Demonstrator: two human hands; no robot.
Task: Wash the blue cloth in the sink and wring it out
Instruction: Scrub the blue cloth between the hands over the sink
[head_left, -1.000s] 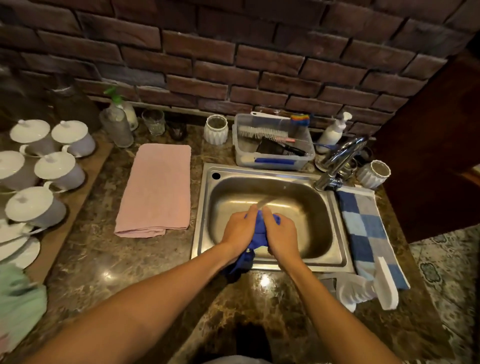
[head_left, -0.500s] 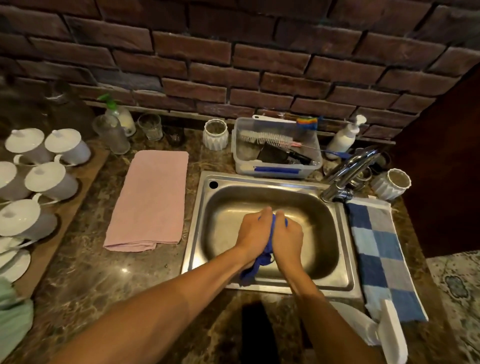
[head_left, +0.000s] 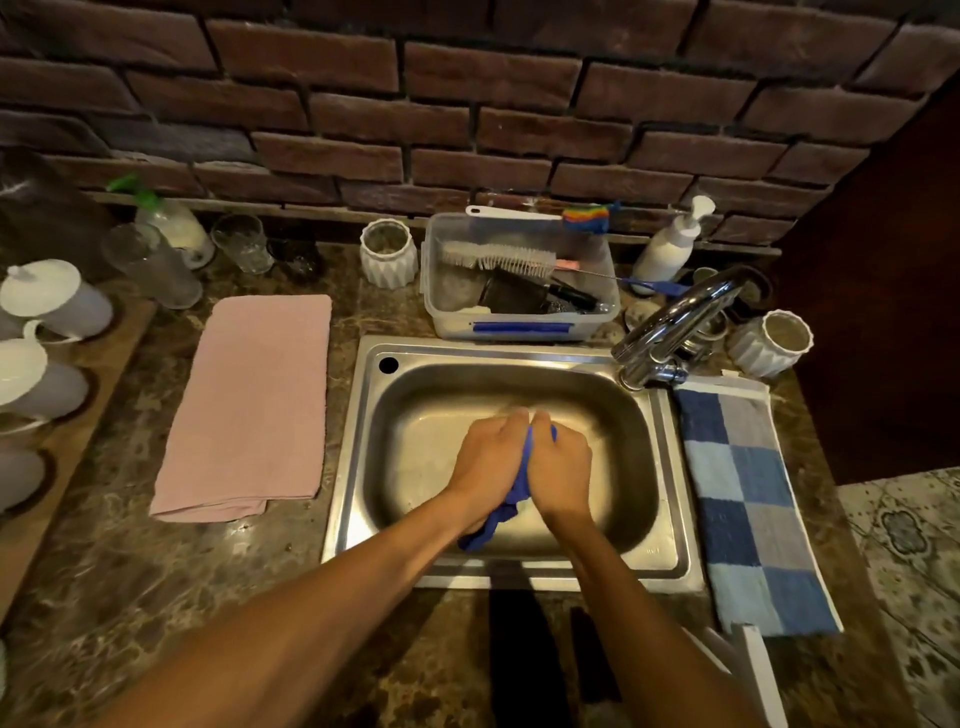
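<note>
Cloth (head_left: 498, 514), blue and bunched, was held over the sink (head_left: 670, 551) basin between the left hand (head_left: 488, 460) and right hand (head_left: 561, 467), both clenched around it side by side, its tail hanging below the wrists.

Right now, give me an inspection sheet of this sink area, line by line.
Surface: brown marbled stone counter, glossy.
Job's things: blue cloth bunched over the steel sink; chrome tap behind on the right.
Clutter: folded pink towel, blue checked mat, clear plastic tub of brushes, white pump bottle, white lidded cups, drinking glasses.
Grippers: left hand and right hand both grip the cloth.
Cables: nothing seen.
Surroundings: red brick wall.
</note>
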